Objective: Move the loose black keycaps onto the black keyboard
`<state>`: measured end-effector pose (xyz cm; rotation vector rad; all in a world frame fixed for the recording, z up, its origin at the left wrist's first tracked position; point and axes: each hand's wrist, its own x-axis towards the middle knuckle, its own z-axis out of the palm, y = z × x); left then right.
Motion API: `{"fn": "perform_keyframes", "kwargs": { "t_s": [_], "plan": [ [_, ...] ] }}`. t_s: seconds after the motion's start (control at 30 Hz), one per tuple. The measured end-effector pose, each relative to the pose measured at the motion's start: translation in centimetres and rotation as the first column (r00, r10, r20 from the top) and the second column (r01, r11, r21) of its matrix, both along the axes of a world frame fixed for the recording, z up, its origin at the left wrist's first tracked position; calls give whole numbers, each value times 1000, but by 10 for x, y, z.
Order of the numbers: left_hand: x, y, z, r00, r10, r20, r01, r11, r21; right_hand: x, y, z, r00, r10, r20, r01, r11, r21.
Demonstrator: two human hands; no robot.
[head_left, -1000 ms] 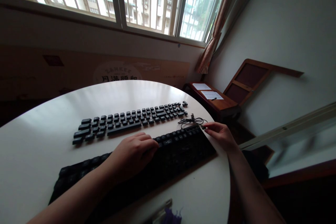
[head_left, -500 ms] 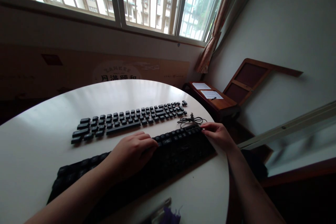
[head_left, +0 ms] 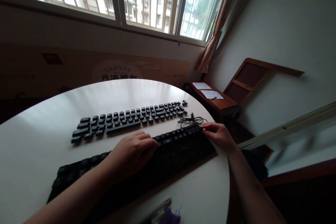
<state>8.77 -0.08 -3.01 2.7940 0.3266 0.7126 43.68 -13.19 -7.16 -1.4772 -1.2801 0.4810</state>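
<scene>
A black keyboard (head_left: 181,157) lies slantwise on the white round table. Keycaps line its far edge and left end, while much of its middle and right part is bare of them. My left hand (head_left: 136,148) rests across the keyboard with fingers curled together, their tips hidden against its far side. At the far right corner, my right hand (head_left: 216,133) is closed in a pinch touching the keyboard; anything small between the fingertips is hidden. Just behind that corner sits a coiled black cable (head_left: 191,120). Loose black keycaps (head_left: 123,124) stand in rows beyond the keyboard.
The white table (head_left: 34,140) curves away at the right. Near its front edge is a blurred metallic object with a purple tassel (head_left: 170,215). Past the table, a wooden chair (head_left: 219,100) holds papers and a pen. A window (head_left: 147,0) is behind.
</scene>
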Motion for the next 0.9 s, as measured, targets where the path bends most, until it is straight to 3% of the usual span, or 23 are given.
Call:
{"fn": "perform_keyframes", "kwargs": {
  "t_s": [0.57, 0.8, 0.9],
  "plan": [
    [-1, -1, 0, 1000, 2, -17, -2, 1000, 5, -1, -1, -2, 998, 8, 55, -10, 999, 37],
    [-1, 0, -1, 1000, 1, -7, -1, 1000, -2, -6, 1, 5, 954, -14, 300, -7, 998, 68],
    [1, 1, -1, 1000, 8, 0, -8, 1000, 1, -6, 2, 5, 951, -6, 308, -11, 998, 55]
  ]
}}
